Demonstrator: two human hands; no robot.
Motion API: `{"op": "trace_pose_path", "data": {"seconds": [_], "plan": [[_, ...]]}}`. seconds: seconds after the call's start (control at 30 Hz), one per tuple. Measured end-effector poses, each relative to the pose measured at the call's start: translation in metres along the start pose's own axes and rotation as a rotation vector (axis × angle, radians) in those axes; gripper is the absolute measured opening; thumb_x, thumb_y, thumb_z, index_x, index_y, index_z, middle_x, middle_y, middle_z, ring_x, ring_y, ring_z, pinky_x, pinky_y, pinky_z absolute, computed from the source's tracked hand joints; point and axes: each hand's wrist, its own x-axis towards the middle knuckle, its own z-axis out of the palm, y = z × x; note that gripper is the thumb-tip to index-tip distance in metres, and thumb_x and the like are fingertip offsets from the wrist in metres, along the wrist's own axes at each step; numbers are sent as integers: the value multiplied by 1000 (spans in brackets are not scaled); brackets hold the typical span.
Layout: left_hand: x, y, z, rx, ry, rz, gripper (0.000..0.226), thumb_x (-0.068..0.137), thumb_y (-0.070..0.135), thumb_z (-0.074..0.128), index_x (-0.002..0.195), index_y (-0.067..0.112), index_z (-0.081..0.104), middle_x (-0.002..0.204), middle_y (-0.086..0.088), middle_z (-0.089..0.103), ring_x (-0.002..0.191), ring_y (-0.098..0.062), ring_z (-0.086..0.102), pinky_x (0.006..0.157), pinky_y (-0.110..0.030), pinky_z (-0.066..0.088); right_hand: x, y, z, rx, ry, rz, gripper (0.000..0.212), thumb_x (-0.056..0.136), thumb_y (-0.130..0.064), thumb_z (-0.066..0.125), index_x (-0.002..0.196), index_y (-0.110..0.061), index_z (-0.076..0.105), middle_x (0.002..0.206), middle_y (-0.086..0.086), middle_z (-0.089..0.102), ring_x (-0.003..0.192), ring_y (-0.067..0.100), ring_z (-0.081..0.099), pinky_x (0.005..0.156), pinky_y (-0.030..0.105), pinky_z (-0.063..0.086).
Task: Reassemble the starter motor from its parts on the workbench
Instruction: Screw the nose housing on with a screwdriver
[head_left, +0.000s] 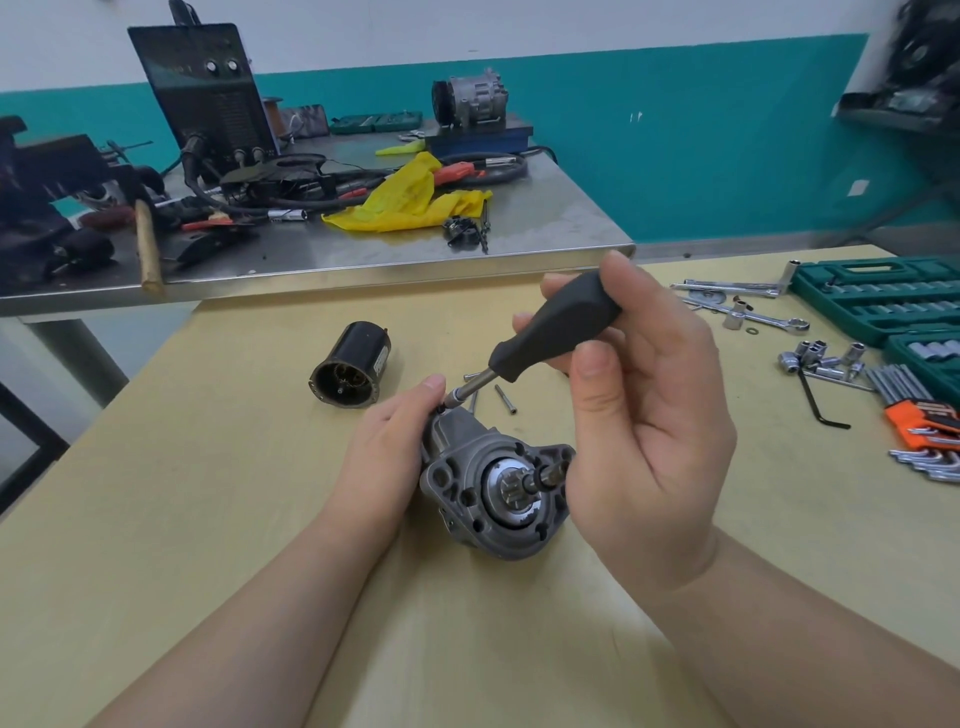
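The grey starter nose housing (498, 493) lies on the wooden bench (208, 519), its pinion gear facing me. My left hand (389, 452) grips the housing's left side, thumb up by the screw at its top. My right hand (634, 415) holds a black-handled screwdriver (550, 327); its metal tip meets the small black screw (441, 410) on the housing's top edge. The black motor body (353, 369) lies on its side to the upper left, open end toward me. Loose long bolts (505, 399) lie just behind the housing.
Sockets (821, 358), wrenches (748, 306), a black hex key (821, 400) and an orange hex key set (919, 421) lie at the right beside a green socket case (883, 296). A steel table (467, 249) behind holds a welder, a yellow rag and tools.
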Motion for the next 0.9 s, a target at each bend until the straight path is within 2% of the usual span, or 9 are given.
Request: {"op": "trace_pose_path", "data": {"seconds": [0.13,0.33,0.4,0.5,0.57,0.63,0.73,0.77,0.9], "plan": [[0,2,-1,-14,-13,-5,70,92,70,59,84,1,63,78,-13,58,74,-24,52,78,-47,40,0,-1,2,-25,45,21,39,111,-13,53,147,-28,52,126,15,66,106,46,70,89,60,59],[-3,4,0,-2,-7,13,69,92,69,57,85,1,64,76,-10,58,71,-20,53,76,-44,41,4,-6,4,33,82,33,32,104,1,55,133,-11,49,128,19,60,109,45,68,87,46,58],[-3,4,1,1,0,12,68,92,68,56,85,1,63,76,-10,57,71,-20,51,76,-43,40,6,-8,4,22,100,36,34,101,1,59,129,-15,49,119,13,64,104,37,72,86,48,60],[-3,5,1,-13,-10,8,73,92,69,56,87,-3,61,78,-15,56,72,-23,50,77,-45,40,11,-9,3,-18,87,19,37,101,1,65,129,-17,49,111,7,63,96,15,68,84,32,57],[-3,5,1,-24,-13,3,74,91,70,57,89,-4,60,79,-17,56,73,-24,50,78,-45,40,13,-9,2,-5,72,20,36,101,0,65,130,-15,51,114,8,61,97,11,68,86,25,56],[-3,6,1,-29,-8,0,74,91,69,58,88,-5,58,78,-15,54,73,-25,48,77,-45,38,10,-8,1,20,61,18,28,105,-6,61,131,-12,55,118,11,60,101,17,68,86,31,58],[-2,5,1,-35,1,-6,65,92,66,59,78,3,55,75,-11,48,71,-22,43,75,-44,35,3,-6,2,43,28,29,32,110,-9,51,142,-10,51,128,18,62,111,38,69,92,57,60],[-2,5,1,-33,-1,-7,60,93,66,59,75,8,54,74,-9,47,70,-22,42,74,-44,34,2,-6,3,38,21,33,34,110,-6,50,143,-11,50,130,21,62,113,42,70,94,60,59],[-3,5,1,-16,-16,-6,66,93,67,57,81,2,60,76,-12,52,71,-22,48,75,-45,38,5,-8,3,10,78,49,31,105,-6,60,133,-18,53,122,20,63,106,31,71,92,42,59]]}}
